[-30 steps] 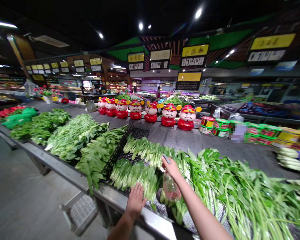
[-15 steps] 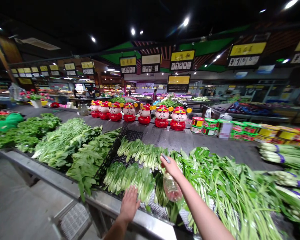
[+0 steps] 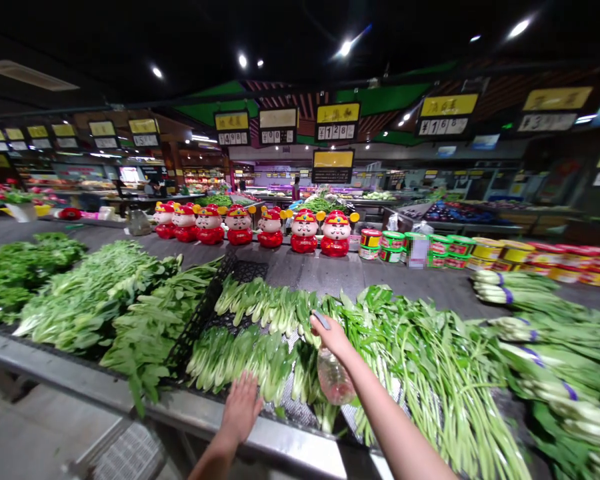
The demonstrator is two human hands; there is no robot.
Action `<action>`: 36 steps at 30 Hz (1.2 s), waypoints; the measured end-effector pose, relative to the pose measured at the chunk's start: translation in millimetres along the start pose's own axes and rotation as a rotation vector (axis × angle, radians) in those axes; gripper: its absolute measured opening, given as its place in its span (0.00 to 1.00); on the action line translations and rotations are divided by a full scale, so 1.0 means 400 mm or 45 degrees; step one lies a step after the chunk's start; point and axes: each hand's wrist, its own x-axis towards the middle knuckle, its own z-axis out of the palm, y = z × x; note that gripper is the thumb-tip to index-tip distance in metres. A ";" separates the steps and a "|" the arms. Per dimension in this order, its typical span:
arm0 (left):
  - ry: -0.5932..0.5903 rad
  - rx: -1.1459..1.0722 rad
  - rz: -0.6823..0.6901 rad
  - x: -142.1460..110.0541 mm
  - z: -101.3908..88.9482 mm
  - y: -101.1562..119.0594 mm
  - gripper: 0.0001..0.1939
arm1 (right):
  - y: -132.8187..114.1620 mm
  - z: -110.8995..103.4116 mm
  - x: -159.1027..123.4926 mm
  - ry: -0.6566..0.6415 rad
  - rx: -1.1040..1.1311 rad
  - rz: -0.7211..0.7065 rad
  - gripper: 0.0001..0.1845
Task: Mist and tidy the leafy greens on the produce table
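Observation:
My right hand (image 3: 330, 335) is closed around the neck of a clear spray bottle (image 3: 334, 379), whose grey trigger head shows above the fingers. The bottle hangs over the bok choy and beside the long-stemmed leafy greens (image 3: 420, 360). My left hand (image 3: 242, 408) lies flat with fingers stretched out at the front edge of the display, its fingertips at the near row of bok choy (image 3: 240, 357). Behind that lies a second row of bok choy (image 3: 265, 305). Whether the left fingertips press on the leaves I cannot tell.
A black plastic divider (image 3: 200, 320) separates the bok choy from other leafy greens (image 3: 95, 287) at left. Red figurines (image 3: 240, 227) and stacked cans (image 3: 485, 250) line the back ledge. Purple-banded vegetables (image 3: 535, 357) lie at right. A metal rail (image 3: 290, 437) runs along the front.
The view has turned to the right, so the display appears shifted left. My right hand still grips the spray bottle, and my left hand stays flat near the bok choy.

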 end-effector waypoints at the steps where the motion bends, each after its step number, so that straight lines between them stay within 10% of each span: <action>1: -0.028 -0.004 0.002 0.000 -0.010 0.002 0.27 | -0.001 -0.011 -0.005 0.012 0.005 -0.002 0.25; 18: -0.217 -0.188 0.027 0.043 -0.152 0.181 0.28 | 0.061 -0.068 -0.063 0.052 -0.044 0.076 0.26; 36: -0.476 -0.066 -0.035 0.079 -0.237 0.232 0.19 | 0.107 -0.060 -0.123 0.013 0.005 0.164 0.28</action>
